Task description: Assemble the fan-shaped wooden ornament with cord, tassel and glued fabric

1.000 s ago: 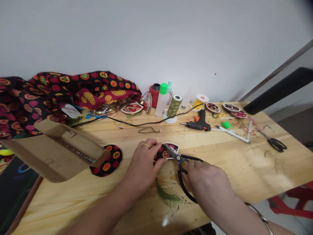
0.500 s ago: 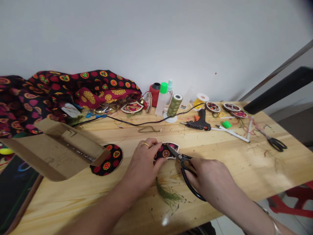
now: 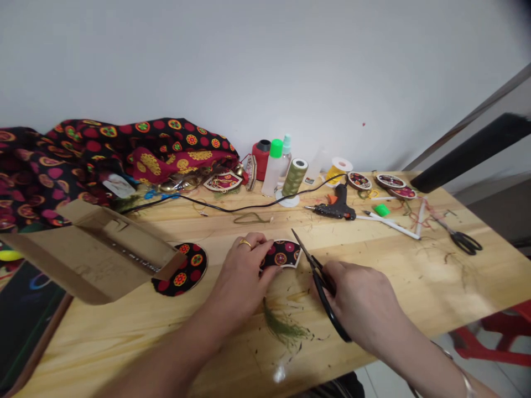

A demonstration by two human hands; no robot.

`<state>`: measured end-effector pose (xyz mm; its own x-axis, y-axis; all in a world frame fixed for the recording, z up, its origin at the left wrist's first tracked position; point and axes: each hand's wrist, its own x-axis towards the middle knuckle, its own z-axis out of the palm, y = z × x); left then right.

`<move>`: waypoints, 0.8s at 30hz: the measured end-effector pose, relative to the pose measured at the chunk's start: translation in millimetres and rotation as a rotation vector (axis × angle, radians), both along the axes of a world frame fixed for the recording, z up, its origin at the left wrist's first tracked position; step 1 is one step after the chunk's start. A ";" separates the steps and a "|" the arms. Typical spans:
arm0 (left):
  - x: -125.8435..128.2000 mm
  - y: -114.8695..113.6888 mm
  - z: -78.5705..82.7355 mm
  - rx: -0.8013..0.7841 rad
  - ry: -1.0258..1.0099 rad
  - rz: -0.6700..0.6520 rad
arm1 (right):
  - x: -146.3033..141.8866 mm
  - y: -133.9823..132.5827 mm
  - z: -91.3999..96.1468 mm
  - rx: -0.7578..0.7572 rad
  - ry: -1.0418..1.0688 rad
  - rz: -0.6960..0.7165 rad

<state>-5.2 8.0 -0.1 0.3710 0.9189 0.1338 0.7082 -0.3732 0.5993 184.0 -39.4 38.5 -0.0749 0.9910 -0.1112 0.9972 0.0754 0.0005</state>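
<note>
My left hand (image 3: pixel 244 271), with a ring on one finger, grips the left end of a patterned fabric piece (image 3: pixel 285 254) with a pale border, close to the table top. Fingers of my right hand (image 3: pixel 359 298) are wrapped round the black handles of a pair of scissors (image 3: pixel 317 271). The blades point up and left, just off the piece's right edge. Below the piece lies a green thread tassel (image 3: pixel 286 329) among dark scraps; its upper end runs up toward my left hand. A round patterned fabric disc (image 3: pixel 188 269) rests left of my left hand, partly under a carton.
An open cardboard carton (image 3: pixel 99 271) stands at left, before a heap of patterned cloth (image 3: pixel 166 135). Along the back are bottles (image 3: pixel 272 171) and a green thread spool (image 3: pixel 295 177). A glue gun (image 3: pixel 338 205), its cord crossing the table, and second scissors (image 3: pixel 464 241) lie right.
The scissors have turned and moved right, their blades leaving the fabric piece they overlapped before. My left hand keeps its hold on the piece, nearly still.
</note>
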 end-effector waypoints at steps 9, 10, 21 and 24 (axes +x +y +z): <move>0.2 -1.3 3.0 -0.030 -0.016 -0.003 | 2.8 -10.0 0.5 -0.124 0.505 -0.019; 0.3 -1.2 3.3 -0.031 -0.020 -0.004 | 2.2 -9.8 1.2 -0.102 0.461 -0.020; 0.5 -0.5 1.5 -0.023 -0.009 -0.007 | -2.7 -12.2 4.9 0.066 0.042 0.026; 0.8 -0.6 1.4 -0.017 -0.008 -0.003 | -7.3 -11.4 6.5 0.056 -0.041 0.024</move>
<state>-4.4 7.4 1.4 0.3731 0.9199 0.1207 0.7023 -0.3650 0.6112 176.6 -50.9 44.9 -0.0949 0.9937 -0.0595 0.9941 0.0977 0.0461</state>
